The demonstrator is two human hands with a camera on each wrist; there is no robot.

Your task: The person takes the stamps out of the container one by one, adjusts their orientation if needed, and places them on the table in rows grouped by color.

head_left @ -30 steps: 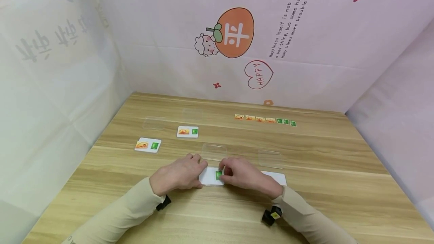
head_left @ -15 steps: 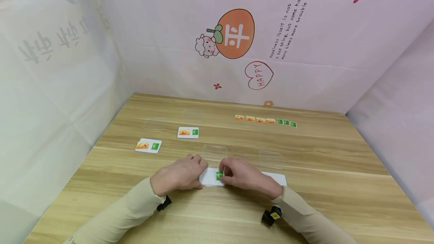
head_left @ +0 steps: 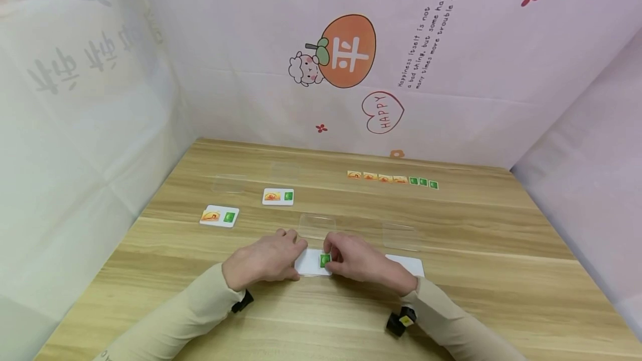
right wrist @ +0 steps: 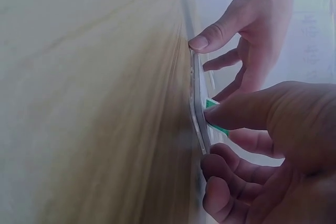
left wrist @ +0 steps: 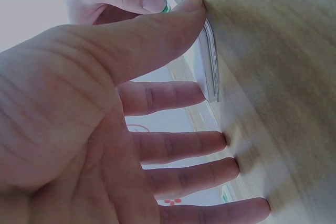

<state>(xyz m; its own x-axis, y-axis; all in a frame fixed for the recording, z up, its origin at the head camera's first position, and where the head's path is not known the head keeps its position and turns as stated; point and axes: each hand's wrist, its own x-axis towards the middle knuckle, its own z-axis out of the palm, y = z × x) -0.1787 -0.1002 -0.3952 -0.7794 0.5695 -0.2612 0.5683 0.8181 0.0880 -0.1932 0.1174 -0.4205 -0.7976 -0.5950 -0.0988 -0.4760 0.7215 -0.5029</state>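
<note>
A white card (head_left: 307, 262) in a clear case lies flat on the wooden table. My left hand (head_left: 263, 257) holds its left end, thumb on the near edge and index finger at the far edge; the other fingertips rest on the table. With thumb and index finger, my right hand (head_left: 358, 259) pinches a small green square sticker (head_left: 324, 259) at the card's right end. In the right wrist view the green sticker (right wrist: 219, 128) stands slightly tilted against the card, and the layered clear edge of the card (left wrist: 211, 72) shows in the left wrist view.
Two cards, one at left (head_left: 219, 216) and one farther back (head_left: 278, 196), bear an orange and a green sticker each. A blank white card (head_left: 408, 264) lies partly behind the right wrist. Clear covers (head_left: 317, 226) and a row of orange and green stickers (head_left: 385, 179) lie farther back.
Both hands stay in place at the card. The green sticker has barely shifted, still between my right thumb and index finger.
</note>
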